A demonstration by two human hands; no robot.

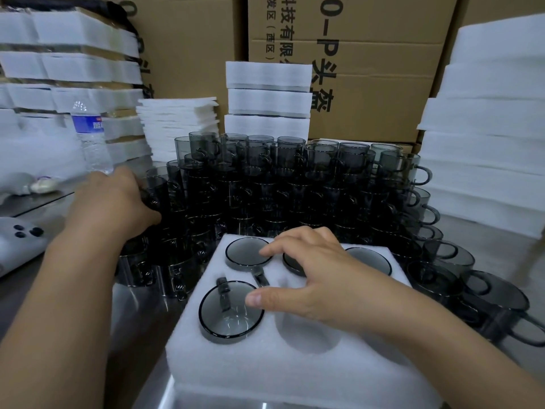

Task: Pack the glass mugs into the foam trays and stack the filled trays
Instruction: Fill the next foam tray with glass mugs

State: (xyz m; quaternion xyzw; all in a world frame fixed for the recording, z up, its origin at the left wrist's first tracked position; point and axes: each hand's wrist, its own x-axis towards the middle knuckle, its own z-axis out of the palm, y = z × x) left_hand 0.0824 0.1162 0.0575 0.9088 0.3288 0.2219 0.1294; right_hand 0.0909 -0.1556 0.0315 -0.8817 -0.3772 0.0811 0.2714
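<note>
A white foam tray (289, 367) lies in front of me on the metal table. Smoky glass mugs sit upside down in its holes: one at the near left (231, 312), one at the far left (247, 253), two more at the back under and beyond my right hand. The near middle hole (309, 335) is bare. My right hand (312, 276) hovers over the tray with spread, relaxed fingers, holding nothing. My left hand (118, 202) reaches into the big pile of stacked mugs (280, 190) and curls round a mug (157, 196) at its left edge.
Filled foam trays are stacked at the back centre (268, 98) and left (73, 69); more foam rises at the right (486, 143). A water bottle (91, 137), a pile of foam sheets (180, 125), a white device (20, 237) and cardboard boxes (368, 69) surround the work spot.
</note>
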